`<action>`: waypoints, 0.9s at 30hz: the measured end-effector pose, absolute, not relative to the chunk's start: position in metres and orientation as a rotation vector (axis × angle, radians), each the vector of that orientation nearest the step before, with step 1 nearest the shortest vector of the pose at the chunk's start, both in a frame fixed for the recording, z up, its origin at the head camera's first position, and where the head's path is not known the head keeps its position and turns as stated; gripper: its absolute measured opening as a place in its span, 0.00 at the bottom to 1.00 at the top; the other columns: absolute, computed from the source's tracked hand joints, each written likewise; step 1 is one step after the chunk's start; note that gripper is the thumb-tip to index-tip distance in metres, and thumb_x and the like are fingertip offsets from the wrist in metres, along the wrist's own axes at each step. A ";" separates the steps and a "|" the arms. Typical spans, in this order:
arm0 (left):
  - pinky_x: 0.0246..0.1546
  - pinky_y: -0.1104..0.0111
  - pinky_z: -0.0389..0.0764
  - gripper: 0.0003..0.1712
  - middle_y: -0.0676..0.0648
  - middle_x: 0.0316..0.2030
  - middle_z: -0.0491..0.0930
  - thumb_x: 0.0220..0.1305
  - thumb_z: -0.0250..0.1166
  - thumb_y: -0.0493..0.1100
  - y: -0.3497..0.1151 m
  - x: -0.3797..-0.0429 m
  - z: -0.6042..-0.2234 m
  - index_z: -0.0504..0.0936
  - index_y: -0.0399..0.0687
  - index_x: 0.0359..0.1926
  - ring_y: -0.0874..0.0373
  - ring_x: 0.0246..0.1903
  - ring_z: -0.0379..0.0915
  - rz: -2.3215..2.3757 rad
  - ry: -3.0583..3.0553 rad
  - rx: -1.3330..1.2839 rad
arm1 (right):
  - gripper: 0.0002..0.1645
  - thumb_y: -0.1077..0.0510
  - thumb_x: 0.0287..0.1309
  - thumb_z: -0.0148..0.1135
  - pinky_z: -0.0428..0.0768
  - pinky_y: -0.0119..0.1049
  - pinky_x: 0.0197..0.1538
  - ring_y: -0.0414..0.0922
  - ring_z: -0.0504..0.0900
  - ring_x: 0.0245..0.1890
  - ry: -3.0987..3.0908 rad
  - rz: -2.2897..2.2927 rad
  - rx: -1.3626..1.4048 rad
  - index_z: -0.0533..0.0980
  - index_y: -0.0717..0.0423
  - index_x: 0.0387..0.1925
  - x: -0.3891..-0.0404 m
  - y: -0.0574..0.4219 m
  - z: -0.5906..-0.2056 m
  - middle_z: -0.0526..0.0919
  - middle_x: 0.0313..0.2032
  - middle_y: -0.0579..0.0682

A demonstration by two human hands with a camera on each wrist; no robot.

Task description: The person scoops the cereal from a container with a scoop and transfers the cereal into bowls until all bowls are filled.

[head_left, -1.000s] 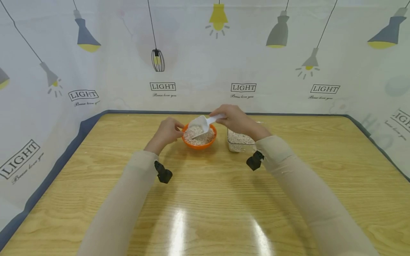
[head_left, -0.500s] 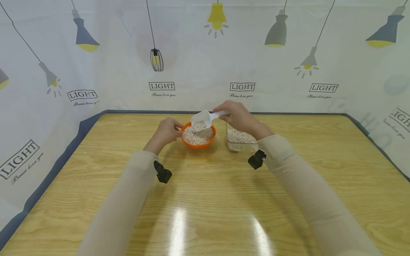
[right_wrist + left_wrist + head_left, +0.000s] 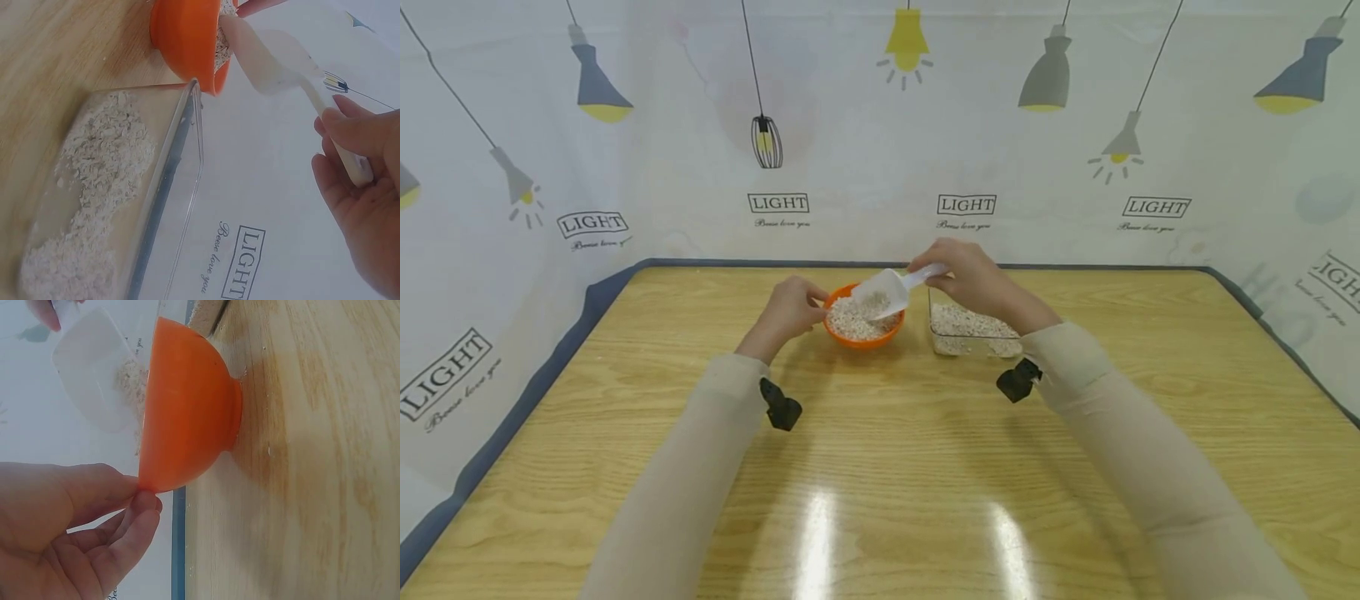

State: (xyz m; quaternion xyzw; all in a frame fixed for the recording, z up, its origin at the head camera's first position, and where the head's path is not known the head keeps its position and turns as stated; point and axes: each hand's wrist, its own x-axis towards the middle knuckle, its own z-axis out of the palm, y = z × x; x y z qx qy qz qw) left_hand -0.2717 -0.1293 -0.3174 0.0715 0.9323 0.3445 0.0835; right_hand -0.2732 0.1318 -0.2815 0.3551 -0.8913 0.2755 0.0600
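Observation:
An orange bowl [image 3: 863, 340] heaped with oat flakes [image 3: 850, 321] stands near the far side of the table. My left hand [image 3: 792, 312] pinches its rim between thumb and fingers, as the left wrist view shows at close range. In my right hand [image 3: 962, 275] is the handle of a white scoop [image 3: 883, 292], gripped by thumb and fingers. The scoop's tip is down at the flakes in the bowl, with some flakes in its mouth. Right of the bowl, under my right forearm, sits a clear rectangular container [image 3: 169, 144] partly filled with the same flakes.
The wooden table [image 3: 880, 467] reaches to a dark blue edge along a printed backdrop [image 3: 865, 125] of lamps. A few crumbs [image 3: 270, 450] lie on the wood by the bowl. Each wrist carries a small black camera [image 3: 1018, 381].
My right hand has lifted the scoop a little, then lowered it again, shifting right across the bowl. Flakes have spread in the bowl. My left hand stays at the rim.

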 end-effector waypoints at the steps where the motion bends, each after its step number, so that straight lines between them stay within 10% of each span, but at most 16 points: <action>1: 0.31 0.66 0.79 0.18 0.36 0.46 0.77 0.59 0.58 0.32 -0.129 -0.272 -0.318 0.77 0.34 0.51 0.46 0.38 0.77 1.028 2.783 0.219 | 0.15 0.71 0.53 0.60 0.74 0.44 0.49 0.52 0.75 0.45 -2.694 0.827 1.080 0.79 0.62 0.45 -0.273 0.133 -0.281 0.79 0.41 0.56; 27: 0.36 0.62 0.77 0.19 0.39 0.46 0.77 0.61 0.58 0.38 -0.118 -0.270 -0.311 0.77 0.36 0.52 0.49 0.42 0.73 1.064 2.865 0.216 | 0.17 0.72 0.52 0.60 0.77 0.41 0.47 0.55 0.76 0.46 -2.599 0.848 0.958 0.77 0.67 0.46 -0.272 0.175 -0.278 0.78 0.44 0.61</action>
